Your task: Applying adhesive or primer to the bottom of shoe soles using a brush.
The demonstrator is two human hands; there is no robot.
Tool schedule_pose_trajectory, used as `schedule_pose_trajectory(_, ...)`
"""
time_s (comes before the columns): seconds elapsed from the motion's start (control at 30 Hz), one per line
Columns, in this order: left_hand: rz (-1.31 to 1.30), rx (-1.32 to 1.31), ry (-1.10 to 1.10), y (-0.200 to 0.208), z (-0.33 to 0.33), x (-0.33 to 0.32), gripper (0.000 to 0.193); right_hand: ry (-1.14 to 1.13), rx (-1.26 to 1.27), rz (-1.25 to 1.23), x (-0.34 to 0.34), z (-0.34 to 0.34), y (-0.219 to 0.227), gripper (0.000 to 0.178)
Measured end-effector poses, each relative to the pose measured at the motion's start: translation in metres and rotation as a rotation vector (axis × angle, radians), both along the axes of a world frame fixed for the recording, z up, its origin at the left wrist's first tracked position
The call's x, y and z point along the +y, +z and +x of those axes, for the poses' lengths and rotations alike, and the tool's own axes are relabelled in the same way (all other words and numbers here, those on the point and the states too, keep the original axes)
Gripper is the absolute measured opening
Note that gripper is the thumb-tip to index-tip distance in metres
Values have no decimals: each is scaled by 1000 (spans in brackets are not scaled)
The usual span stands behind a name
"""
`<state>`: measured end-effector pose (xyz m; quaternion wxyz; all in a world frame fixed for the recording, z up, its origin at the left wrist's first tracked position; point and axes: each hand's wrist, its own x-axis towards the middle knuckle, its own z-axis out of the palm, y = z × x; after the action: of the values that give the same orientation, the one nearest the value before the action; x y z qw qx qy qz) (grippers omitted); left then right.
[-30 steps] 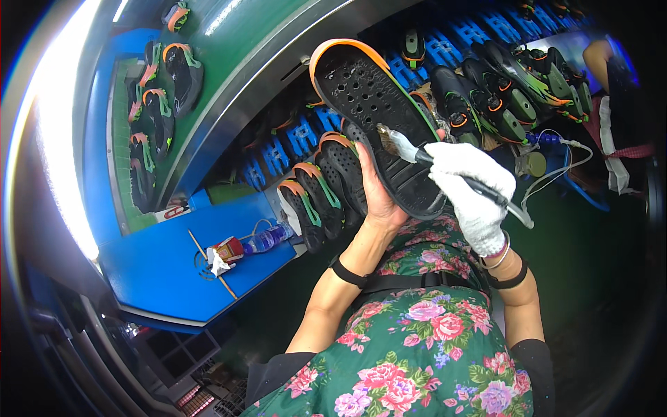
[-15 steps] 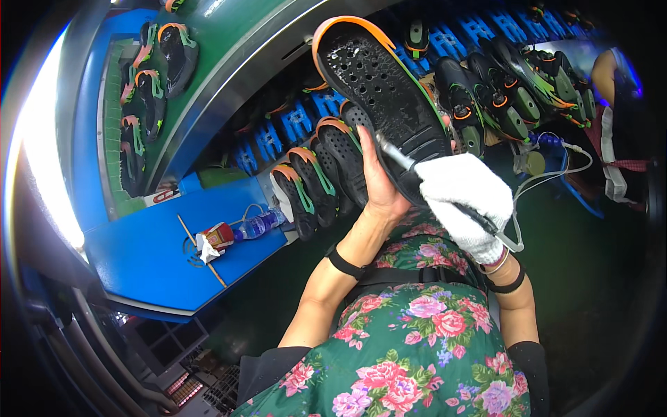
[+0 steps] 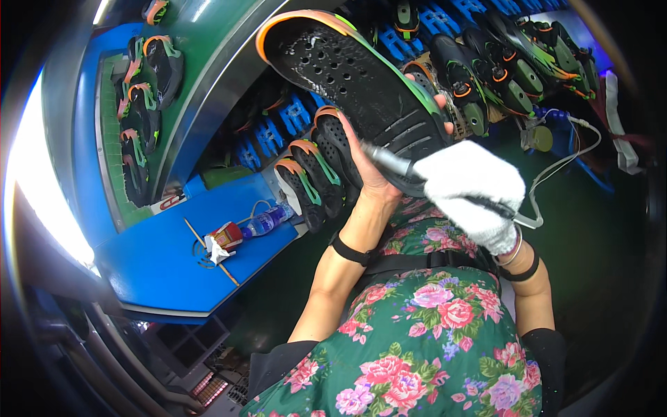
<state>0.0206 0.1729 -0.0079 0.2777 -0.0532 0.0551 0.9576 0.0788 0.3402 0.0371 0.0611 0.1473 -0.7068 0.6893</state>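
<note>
My left hand (image 3: pixel 372 167) holds up a black shoe (image 3: pixel 351 66), sole toward me, with an orange and green rim and many small holes. My right hand (image 3: pixel 469 191), in a white glove, grips a slim pen-like tool (image 3: pixel 396 162) whose silver tip touches the sole near the heel. A thin cable (image 3: pixel 556 174) runs from the tool off to the right. Both forearms rise from a floral apron (image 3: pixel 431 333).
A conveyor carries rows of black shoes with orange and green trim on blue holders (image 3: pixel 479 76). Similar shoes (image 3: pixel 313 174) sit just left of my hand. A blue shelf (image 3: pixel 174 257) holds a plastic bottle (image 3: pixel 267 221), a small red pack and a stick. More shoes (image 3: pixel 142 104) lie on a green belt.
The held shoe has drifted left and closer with both hands. The tool tip stays against the sole near the heel.
</note>
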Motion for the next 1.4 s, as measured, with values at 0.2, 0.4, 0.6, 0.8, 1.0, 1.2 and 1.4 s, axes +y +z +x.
schedule_pose_trajectory(0.2,-16,10,38,-2,-4,1,94,172,225,250,5,1,2,34)
schedule_pose_trajectory(0.4,-56,167,0,-5,-8,3,97,-105,61,55,6,3,1,21)
schedule_pose_trajectory(0.6,-258,10,85,4,1,23,99,-111,189,325,10,-11,-5,32)
schedule_pose_trajectory(0.8,-265,-92,4,0,5,29,106,-112,168,253,-5,-14,-8,33)
schedule_pose_trajectory(1.0,-100,-174,89,-12,4,22,106,-188,-38,-12,4,-6,-11,19)
schedule_pose_trajectory(1.2,-55,-4,20,-12,-2,24,104,-94,56,64,5,-3,-12,19)
schedule_pose_trajectory(1.4,-36,-16,66,-8,-5,26,105,-133,150,175,12,1,-6,19)
